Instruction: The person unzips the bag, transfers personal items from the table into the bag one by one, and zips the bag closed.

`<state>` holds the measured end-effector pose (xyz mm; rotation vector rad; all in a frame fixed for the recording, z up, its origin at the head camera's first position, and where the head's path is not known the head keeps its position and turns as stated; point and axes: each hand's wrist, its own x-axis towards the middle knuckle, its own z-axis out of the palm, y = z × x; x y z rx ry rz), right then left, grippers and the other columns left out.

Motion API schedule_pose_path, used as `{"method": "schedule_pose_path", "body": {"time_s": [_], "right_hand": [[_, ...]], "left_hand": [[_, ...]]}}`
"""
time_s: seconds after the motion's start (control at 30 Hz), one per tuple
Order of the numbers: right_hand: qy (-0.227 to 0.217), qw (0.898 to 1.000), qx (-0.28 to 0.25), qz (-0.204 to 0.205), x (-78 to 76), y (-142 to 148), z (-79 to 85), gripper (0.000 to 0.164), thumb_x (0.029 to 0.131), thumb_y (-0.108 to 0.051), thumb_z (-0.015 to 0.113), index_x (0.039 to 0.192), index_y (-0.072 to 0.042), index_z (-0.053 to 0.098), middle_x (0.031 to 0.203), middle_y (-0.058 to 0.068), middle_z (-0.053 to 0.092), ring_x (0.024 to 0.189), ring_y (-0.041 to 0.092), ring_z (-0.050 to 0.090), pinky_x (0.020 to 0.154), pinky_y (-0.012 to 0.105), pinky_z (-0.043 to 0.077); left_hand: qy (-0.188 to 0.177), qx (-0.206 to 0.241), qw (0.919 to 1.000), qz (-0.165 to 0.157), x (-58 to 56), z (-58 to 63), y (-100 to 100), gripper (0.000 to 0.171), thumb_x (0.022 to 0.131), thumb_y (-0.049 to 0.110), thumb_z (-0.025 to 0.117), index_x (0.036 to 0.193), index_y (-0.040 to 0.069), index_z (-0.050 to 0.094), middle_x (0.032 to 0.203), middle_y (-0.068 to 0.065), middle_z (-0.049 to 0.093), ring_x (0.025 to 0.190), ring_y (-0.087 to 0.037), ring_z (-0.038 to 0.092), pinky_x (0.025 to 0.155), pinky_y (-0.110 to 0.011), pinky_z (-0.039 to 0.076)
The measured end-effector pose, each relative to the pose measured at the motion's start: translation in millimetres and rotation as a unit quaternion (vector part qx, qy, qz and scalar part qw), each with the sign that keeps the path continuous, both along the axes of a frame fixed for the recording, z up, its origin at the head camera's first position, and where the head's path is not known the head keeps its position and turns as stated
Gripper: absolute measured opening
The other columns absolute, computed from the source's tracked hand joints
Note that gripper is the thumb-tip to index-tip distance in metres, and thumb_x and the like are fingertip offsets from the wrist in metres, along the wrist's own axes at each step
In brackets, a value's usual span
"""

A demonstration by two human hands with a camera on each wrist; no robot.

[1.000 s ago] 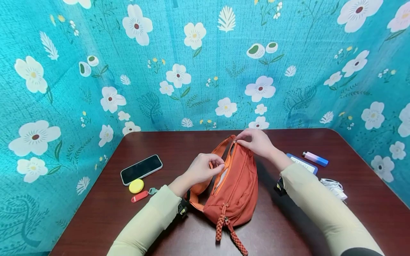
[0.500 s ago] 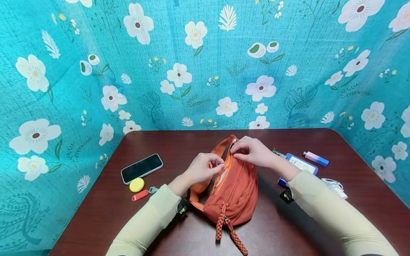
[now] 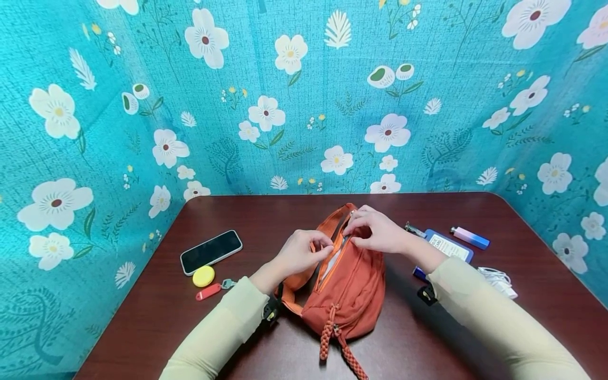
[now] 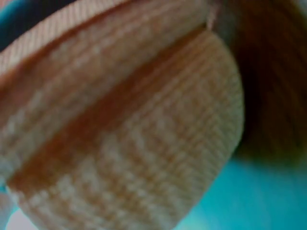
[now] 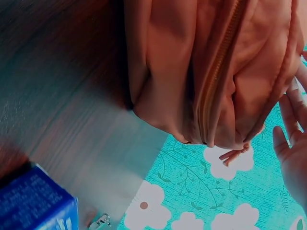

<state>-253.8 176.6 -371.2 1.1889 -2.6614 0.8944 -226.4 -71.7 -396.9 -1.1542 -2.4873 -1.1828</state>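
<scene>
A rust-orange waist bag (image 3: 355, 295) stands tilted on the table, its top zip open with pale lining (image 3: 331, 264) showing. My left hand (image 3: 301, 250) pinches the left edge of the opening. Near the far end, my right hand (image 3: 377, 230) holds the opening's edge between thumb and curled fingers. Two braided zip pulls (image 3: 326, 338) hang at the bag's near end. The right wrist view shows the bag's side (image 5: 168, 62) with a second zip, and part of my right hand (image 5: 295, 148). Close, blurred ribbed webbing (image 4: 158, 139) fills most of the left wrist view.
Left of the bag lie a phone (image 3: 211, 252), a yellow round case (image 3: 203, 276) and a key (image 3: 228, 284) with a red tag (image 3: 208, 292). On the right are a blue-framed card holder (image 3: 448, 245), a pink-blue stick (image 3: 470, 238), a white cable (image 3: 496, 279) and a blue box (image 5: 38, 201).
My right hand has come from the zip's far end nearer along the opening and now holds its edge. The gap beside it looks wider. My left hand has barely moved.
</scene>
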Motion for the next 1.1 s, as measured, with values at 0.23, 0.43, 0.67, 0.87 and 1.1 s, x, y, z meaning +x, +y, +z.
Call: {"method": "schedule_pose_path", "body": {"time_s": [0.23,0.43,0.67,0.87,1.1], "right_hand": [[-0.016,1.0,0.005,0.019,1.1,5.0,0.0,0.016,0.078,-0.014,0.077,0.089,-0.024,0.072,0.102,-0.011,0.062,0.103,0.014,0.046,0.088,0.04,0.041],[-0.038,0.999,0.017,0.013,5.9,6.8,1.9,0.016,0.079,-0.013,0.079,0.085,-0.025,0.07,0.09,-0.012,0.061,0.087,0.012,0.048,0.075,0.035,0.044],[-0.025,0.999,-0.007,0.044,9.0,7.9,2.9,0.015,0.083,-0.007,0.077,0.089,-0.021,0.076,0.087,-0.01,0.062,0.076,0.011,0.053,0.066,0.03,0.046],[-0.011,0.999,-0.02,0.042,8.3,8.2,1.0,0.015,0.082,-0.008,0.078,0.087,-0.022,0.076,0.088,-0.012,0.064,0.082,0.009,0.057,0.07,0.03,0.048],[-0.015,0.999,-0.023,0.043,8.6,7.5,0.3,0.014,0.083,-0.009,0.078,0.087,-0.022,0.076,0.09,-0.012,0.065,0.083,0.009,0.059,0.071,0.033,0.05]], "left_hand": [[-0.003,-0.001,1.0,0.008,0.6,-1.1,0.7,0.004,0.09,0.012,0.069,0.088,0.012,0.073,0.075,0.01,0.063,0.065,-0.002,0.053,0.059,-0.021,0.046],[-0.011,-0.004,0.9999,0.007,1.3,-1.9,1.7,0.004,0.09,0.011,0.069,0.088,0.012,0.073,0.076,0.01,0.064,0.066,-0.003,0.054,0.06,-0.022,0.047],[-0.032,0.004,0.9995,0.0,1.6,-3.0,1.8,0.005,0.089,0.011,0.069,0.087,0.013,0.072,0.076,0.012,0.063,0.066,-0.003,0.055,0.06,-0.024,0.047],[-0.035,0.009,0.9993,-0.005,0.4,-3.5,3.5,0.005,0.09,0.013,0.069,0.087,0.014,0.072,0.075,0.012,0.064,0.066,-0.003,0.055,0.06,-0.023,0.048],[-0.058,-0.018,0.9981,0.001,-2.0,-3.2,10.1,0.007,0.091,0.021,0.07,0.088,0.015,0.074,0.075,0.014,0.064,0.065,-0.003,0.056,0.06,-0.024,0.048]]}}
